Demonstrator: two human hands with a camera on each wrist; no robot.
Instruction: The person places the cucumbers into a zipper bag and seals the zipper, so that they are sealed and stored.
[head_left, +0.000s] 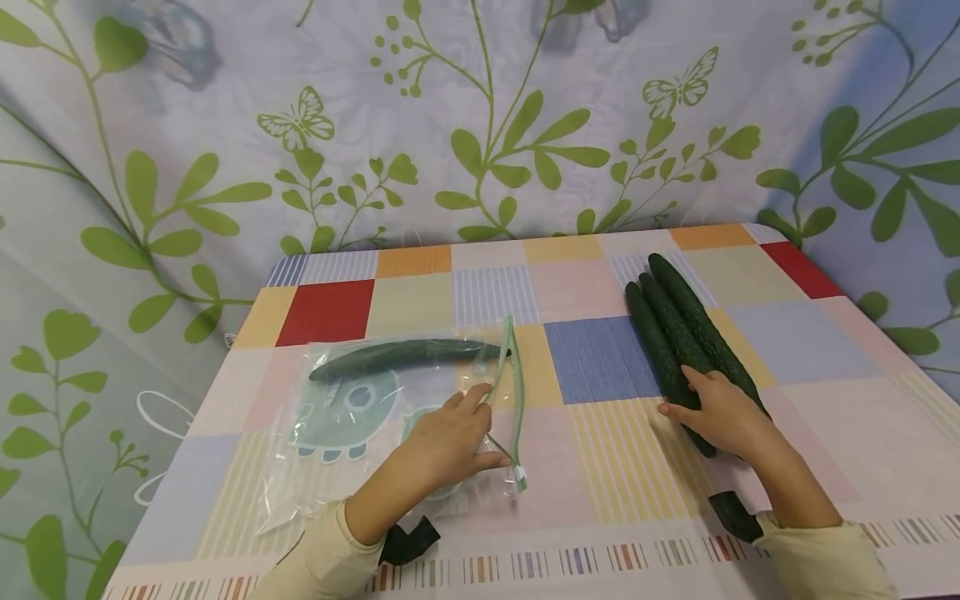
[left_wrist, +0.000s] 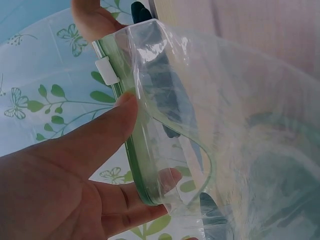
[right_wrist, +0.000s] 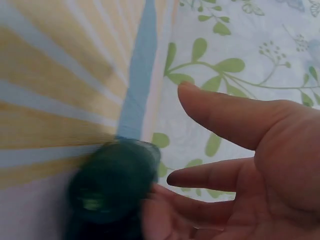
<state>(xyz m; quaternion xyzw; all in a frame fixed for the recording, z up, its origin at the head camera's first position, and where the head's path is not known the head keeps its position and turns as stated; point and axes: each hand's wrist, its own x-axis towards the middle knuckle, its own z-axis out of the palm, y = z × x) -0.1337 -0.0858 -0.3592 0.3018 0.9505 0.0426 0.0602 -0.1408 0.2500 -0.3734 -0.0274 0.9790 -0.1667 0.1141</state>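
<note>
A clear zip bag (head_left: 330, 467) with a green-edged mouth lies on the left, one cucumber (head_left: 397, 357) inside. My left hand (head_left: 442, 437) grips the mouth; in the left wrist view the thumb of that hand (left_wrist: 75, 170) lies on the green strip (left_wrist: 134, 165) below a white slider (left_wrist: 107, 71), fingers behind it. Three cucumbers (head_left: 678, 325) lie side by side on the right. Over their near part is my right hand (head_left: 731, 417), thumb and fingers spread. In the right wrist view that hand (right_wrist: 250, 170) has fingertips against a blurred cucumber end (right_wrist: 112, 185).
A patchwork-patterned cloth (head_left: 600, 358) covers the table. Behind it hangs a curtain (head_left: 420, 125) with green leaves and butterflies. A white cord (head_left: 161, 396) loops beside the table's left edge. Dark straps (head_left: 408, 542) show at both wrists.
</note>
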